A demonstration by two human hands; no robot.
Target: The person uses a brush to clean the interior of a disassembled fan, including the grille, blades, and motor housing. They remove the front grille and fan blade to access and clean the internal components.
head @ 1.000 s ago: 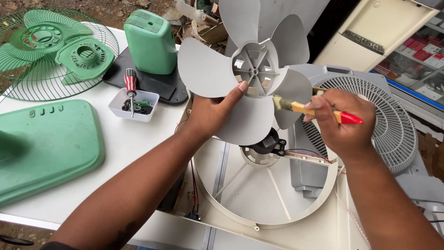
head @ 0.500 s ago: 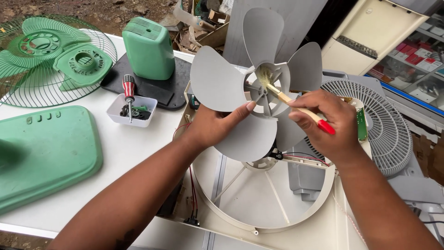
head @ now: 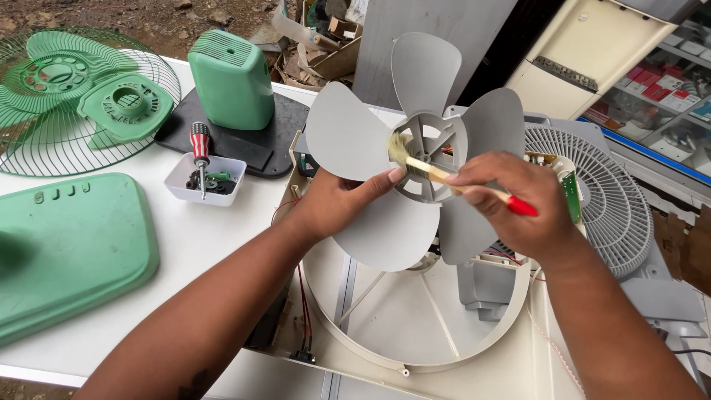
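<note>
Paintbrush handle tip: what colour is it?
Red, at the end of the paintbrush in the right hand; head view.

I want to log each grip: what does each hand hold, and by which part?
Left hand holds the grey fan blade by one lower blade. Right hand holds a small brush by its handle.

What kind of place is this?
Probably a fan repair spot outdoors: a grey fan blade being brushed, green fan parts on the table, a screwdriver.
</note>
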